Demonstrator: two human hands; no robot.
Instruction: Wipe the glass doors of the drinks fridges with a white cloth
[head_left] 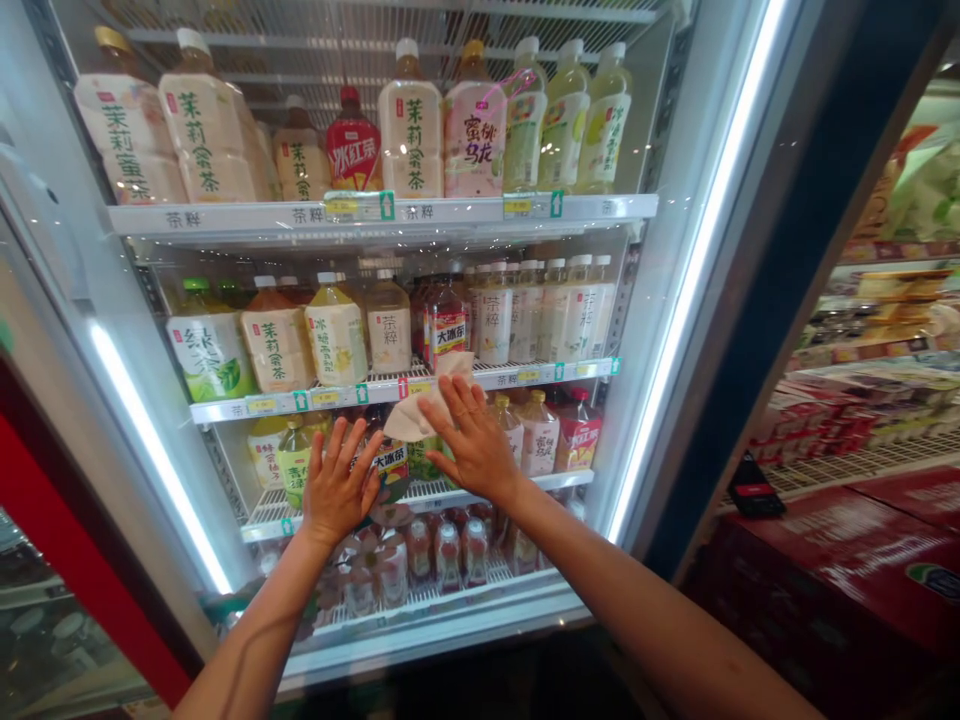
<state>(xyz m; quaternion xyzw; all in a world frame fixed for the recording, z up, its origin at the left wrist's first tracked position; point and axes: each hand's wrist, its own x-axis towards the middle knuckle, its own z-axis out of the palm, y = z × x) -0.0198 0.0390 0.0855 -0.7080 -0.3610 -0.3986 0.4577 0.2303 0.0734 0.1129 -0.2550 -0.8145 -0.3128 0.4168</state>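
Note:
My right hand point(476, 440) lies flat with its fingers stretched over a pale paper tissue point(411, 418), holding it against what looks like the glass front of a drinks cooler. Part of the tissue sticks out above and to the left of the fingers. To the left, my left hand point(339, 482) is spread open with nothing in it; its palm faces the glass, and I cannot tell if it touches. Behind the hands, bottled drinks stand on the lower shelf, among them a green-labelled bottle point(294, 465), and some are partly hidden by my hands.
Upper shelves hold large tea bottles point(411, 130) and more bottles point(334, 335). Small bottles point(448, 555) stand at the bottom. A bright light strip point(697, 270) runs up the cooler's right side. Farther right are stocked shelves and dark red boxes point(855, 560); a red edge point(82, 510) slants at left.

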